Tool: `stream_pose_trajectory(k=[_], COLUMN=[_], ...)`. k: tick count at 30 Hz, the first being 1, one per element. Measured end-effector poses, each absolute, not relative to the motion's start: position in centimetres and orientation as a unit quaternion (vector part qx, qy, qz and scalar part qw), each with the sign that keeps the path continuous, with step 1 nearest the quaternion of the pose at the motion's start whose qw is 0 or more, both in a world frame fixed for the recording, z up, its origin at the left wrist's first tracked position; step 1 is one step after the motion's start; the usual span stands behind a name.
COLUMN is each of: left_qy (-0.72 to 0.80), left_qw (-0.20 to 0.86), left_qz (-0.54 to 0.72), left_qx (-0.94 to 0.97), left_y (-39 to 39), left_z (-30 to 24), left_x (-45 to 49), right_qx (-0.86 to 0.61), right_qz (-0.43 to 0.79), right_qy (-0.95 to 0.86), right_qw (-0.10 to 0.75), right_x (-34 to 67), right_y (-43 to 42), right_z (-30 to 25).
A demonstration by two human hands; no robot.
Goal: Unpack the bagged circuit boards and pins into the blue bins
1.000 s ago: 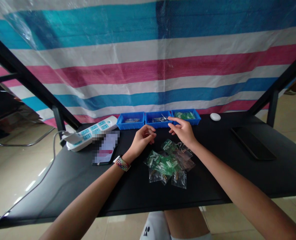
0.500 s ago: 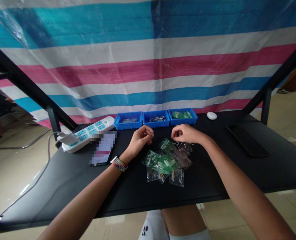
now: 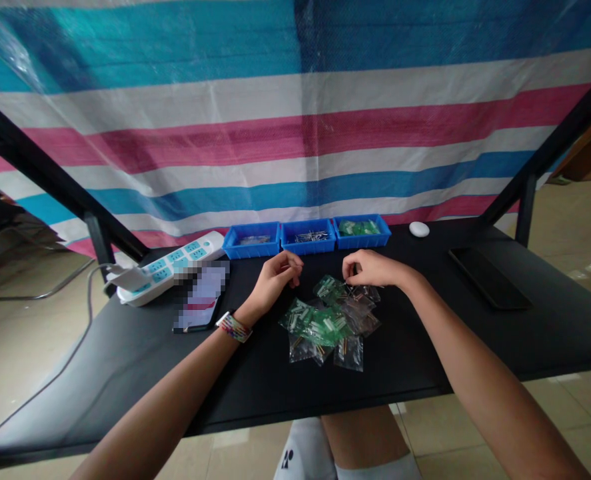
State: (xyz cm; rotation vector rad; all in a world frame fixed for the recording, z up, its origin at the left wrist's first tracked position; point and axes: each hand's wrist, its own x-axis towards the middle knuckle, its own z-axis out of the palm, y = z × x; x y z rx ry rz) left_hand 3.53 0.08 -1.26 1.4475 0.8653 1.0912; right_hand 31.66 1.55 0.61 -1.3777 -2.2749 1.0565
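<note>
My left hand (image 3: 278,277) hovers over the table just in front of the middle blue bin, its fingers loosely curled with nothing seen in them. My right hand (image 3: 372,268) is closed in a pinch at the back of a pile of small plastic bags. Whatever sits between its fingertips is too small to make out. Loose metal pins (image 3: 355,289) lie right below those fingertips. In the pile are green bags (image 3: 325,323) with pale pieces inside and clear bags (image 3: 349,353) with thin brass-coloured pins.
Three blue bins stand in a row at the back: the left bin (image 3: 252,251), the middle bin (image 3: 308,247) with metal pins, and the right bin (image 3: 362,241) with green bags. A power strip (image 3: 175,263), two phones (image 3: 208,293) (image 3: 490,277) and a white oval object (image 3: 419,229) lie around.
The view has shifted slightly, moving the scene a little to the left. My left fingers have drawn closer together. My right hand has stayed over the back of the pile.
</note>
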Motion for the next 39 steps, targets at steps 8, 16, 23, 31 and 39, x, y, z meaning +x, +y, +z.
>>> stream_pose_trajectory(k=[8,16,23,31,39], left_qy=[0.363,0.337,0.362,0.391,0.377], left_qw=[0.549,0.571,0.573,0.556,0.557], left_qz=[0.437,0.407,0.374,0.375,0.401], left_qx=[0.613,0.628,0.634,0.631,0.622], left_y=[-0.1,-0.4,-0.1,-0.4,-0.3], left_z=[-1.2,-0.9,-1.6,-0.9,-1.1], left_x=[3.6,3.5,3.4,3.8,3.7], right_qx=[-0.374,-0.349,-0.385,-0.391,-0.407], right_qz=[0.496,0.531,0.469,0.442,0.420], right_qy=[-0.713,-0.637,-0.602,-0.617,-0.640], right_qw=[0.326,0.435,0.519,0.521,0.498], right_x=[29.5,26.3,25.0,24.7,24.8], right_y=[0.3,-0.6,-0.5,-0.8,-0.8], right_z=[1.7,0.5,-0.7,-0.9,-1.4])
